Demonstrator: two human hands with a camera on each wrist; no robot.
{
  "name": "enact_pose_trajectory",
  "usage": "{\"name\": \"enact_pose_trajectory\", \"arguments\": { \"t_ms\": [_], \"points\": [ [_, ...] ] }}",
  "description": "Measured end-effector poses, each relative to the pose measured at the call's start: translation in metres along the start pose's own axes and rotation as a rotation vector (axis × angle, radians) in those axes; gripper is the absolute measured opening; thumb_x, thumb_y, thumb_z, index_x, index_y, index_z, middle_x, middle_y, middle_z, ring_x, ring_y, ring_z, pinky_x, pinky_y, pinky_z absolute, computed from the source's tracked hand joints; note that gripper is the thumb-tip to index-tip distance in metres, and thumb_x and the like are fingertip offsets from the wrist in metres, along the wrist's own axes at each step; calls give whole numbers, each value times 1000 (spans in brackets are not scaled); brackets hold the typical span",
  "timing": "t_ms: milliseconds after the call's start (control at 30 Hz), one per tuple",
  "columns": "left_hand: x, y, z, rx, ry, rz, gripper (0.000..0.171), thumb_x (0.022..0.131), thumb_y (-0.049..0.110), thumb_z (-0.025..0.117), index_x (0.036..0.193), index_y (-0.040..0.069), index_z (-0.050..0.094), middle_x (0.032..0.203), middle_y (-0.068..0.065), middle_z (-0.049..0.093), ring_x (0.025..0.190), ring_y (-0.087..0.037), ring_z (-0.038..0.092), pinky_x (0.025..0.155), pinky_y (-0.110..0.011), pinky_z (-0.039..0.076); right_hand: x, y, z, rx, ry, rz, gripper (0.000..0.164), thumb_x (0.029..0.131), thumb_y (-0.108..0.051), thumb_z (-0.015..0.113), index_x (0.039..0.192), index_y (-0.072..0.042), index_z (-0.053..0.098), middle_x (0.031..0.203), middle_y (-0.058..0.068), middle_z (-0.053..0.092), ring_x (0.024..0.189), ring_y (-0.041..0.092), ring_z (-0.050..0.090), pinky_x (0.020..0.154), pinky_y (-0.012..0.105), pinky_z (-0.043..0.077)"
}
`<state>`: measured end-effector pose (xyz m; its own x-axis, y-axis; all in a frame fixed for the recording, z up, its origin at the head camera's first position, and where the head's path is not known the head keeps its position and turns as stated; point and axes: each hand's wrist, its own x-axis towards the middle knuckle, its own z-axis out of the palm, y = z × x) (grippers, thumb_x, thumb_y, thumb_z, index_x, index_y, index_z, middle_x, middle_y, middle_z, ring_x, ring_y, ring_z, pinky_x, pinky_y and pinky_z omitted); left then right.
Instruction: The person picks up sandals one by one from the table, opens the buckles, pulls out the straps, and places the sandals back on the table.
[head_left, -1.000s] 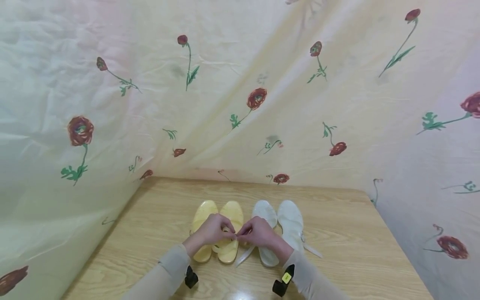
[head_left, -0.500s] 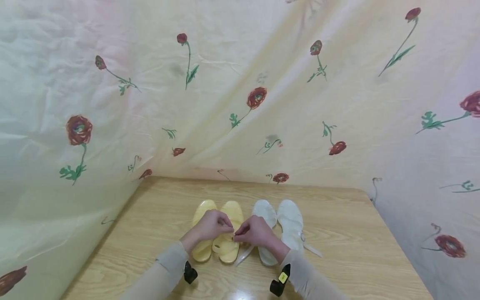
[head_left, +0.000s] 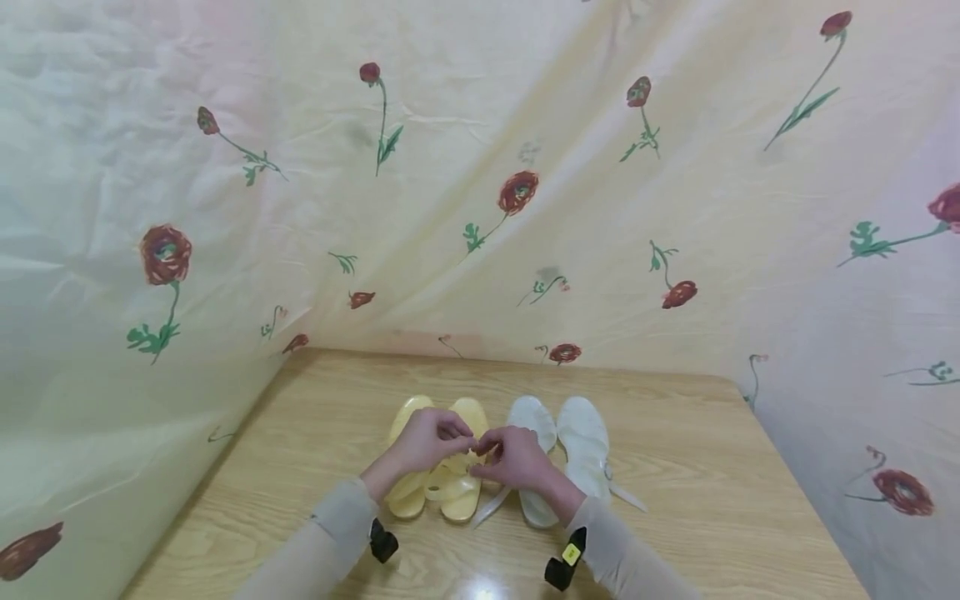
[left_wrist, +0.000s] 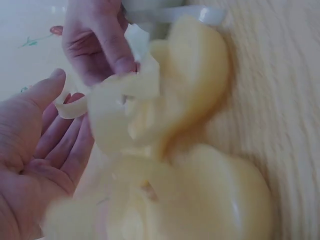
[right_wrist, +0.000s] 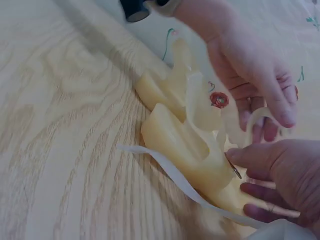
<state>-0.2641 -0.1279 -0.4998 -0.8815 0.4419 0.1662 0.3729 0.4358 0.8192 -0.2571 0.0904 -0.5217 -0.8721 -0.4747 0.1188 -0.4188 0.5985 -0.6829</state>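
Note:
A pair of yellow jelly sandals stands on the table, and both hands are at the right one (head_left: pixel 459 507). My left hand (head_left: pixel 423 442) pinches the loose end of its ankle strap (right_wrist: pixel 257 114) between thumb and fingers. Just nearer to me, my right hand (head_left: pixel 521 461) holds the strap's other side at the small metal buckle (right_wrist: pixel 235 170). In the right wrist view the strap end curves up toward the left thumb, apart from the buckle. The left yellow sandal (head_left: pixel 407 506) lies partly beneath my left hand and forearm in the head view.
White sandals (head_left: pixel 583 433) stand close on the right, the nearer one partly under my right wrist. Their loose straps (head_left: pixel 627 497) lie out on the wooden table (head_left: pixel 697 467). A flowered cloth (head_left: pixel 450 167) hangs round the back and sides.
The fingertips of both hands met at the strap a second ago. My left hand has since moved up and away from the right, which stays close to the buckle.

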Motion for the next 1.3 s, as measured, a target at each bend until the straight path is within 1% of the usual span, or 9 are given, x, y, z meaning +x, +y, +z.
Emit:
{"name": "enact_pose_trajectory", "arguments": {
  "t_ms": [167, 367, 433, 600, 800, 933, 1033, 1167, 1300],
  "points": [
    [8, 11, 5, -1, 58, 17, 15, 96, 20, 81, 103, 7, 81, 95, -6, 82, 84, -15, 76, 73, -23, 61, -1, -2, -6, 93, 41, -31, 17, 89, -24, 87, 101, -13, 82, 90, 1, 82, 77, 4, 72, 69, 21, 58],
    [7, 12, 8, 28, 133, 15, 23, 99, 18, 76, 117, 5, 80, 101, -8, 83, 91, -21, 79, 75, -22, 63, -4, 1, -13, 143, 60, 37, 10, 90, -20, 85, 92, -10, 82, 85, 3, 82, 76, 4, 73, 68, 20, 58],
    [3, 9, 7, 46, 102, 6, 21, 99, 15, 75, 116, 2, 80, 99, -8, 82, 89, -21, 78, 75, -22, 62, -6, 3, -14, 204, 60, 82, 11, 90, -19, 84, 95, -9, 82, 92, 4, 82, 81, 6, 75, 71, 20, 59],
    [-8, -1, 6, 165, -81, -20, 21, 91, 10, 79, 110, 1, 80, 99, -9, 81, 90, -21, 75, 79, -28, 63, -9, 8, -20, 269, 88, 135, 13, 90, -19, 84, 98, -9, 81, 96, 4, 81, 83, 8, 74, 72, 20, 58],
    [-13, -4, 5, 277, -168, -39, 18, 87, 10, 84, 102, 2, 81, 102, -12, 82, 99, -29, 78, 88, -40, 65, -13, 13, -28, 113, 54, 42, 5, 90, -18, 85, 91, -15, 81, 84, -4, 80, 76, 2, 68, 71, 20, 56],
    [-12, -4, 5, 321, -189, -23, 12, 89, 9, 81, 99, 2, 82, 100, -13, 83, 84, -21, 79, 81, -33, 66, -16, 10, -30, 5, 32, -1, 4, 89, -16, 85, 88, -17, 81, 82, -8, 79, 77, 2, 67, 73, 21, 55],
    [-11, -4, 6, 357, -194, -22, 9, 90, 10, 82, 97, 5, 84, 96, -10, 83, 74, -13, 74, 76, -27, 63, -17, 3, -28, -163, 28, -46, 5, 87, -17, 86, 89, -18, 81, 84, -9, 79, 81, 7, 69, 79, 27, 54],
    [-12, 0, 8, 413, -183, -27, 7, 90, 13, 84, 94, 8, 84, 95, -5, 83, 87, -16, 73, 83, -31, 62, -11, -12, -23, -343, 3, -120, 9, 86, -23, 87, 92, -18, 83, 91, -4, 81, 87, 18, 65, 90, 48, 46],
    [-13, 5, 9, 423, -171, 3, 7, 90, 11, 84, 96, 6, 83, 97, -7, 83, 94, -25, 78, 81, -33, 64, -2, -25, -17, -350, -59, -166, 12, 86, -22, 88, 95, -14, 85, 93, -1, 82, 90, 22, 67, 90, 45, 50]
  ]
}}
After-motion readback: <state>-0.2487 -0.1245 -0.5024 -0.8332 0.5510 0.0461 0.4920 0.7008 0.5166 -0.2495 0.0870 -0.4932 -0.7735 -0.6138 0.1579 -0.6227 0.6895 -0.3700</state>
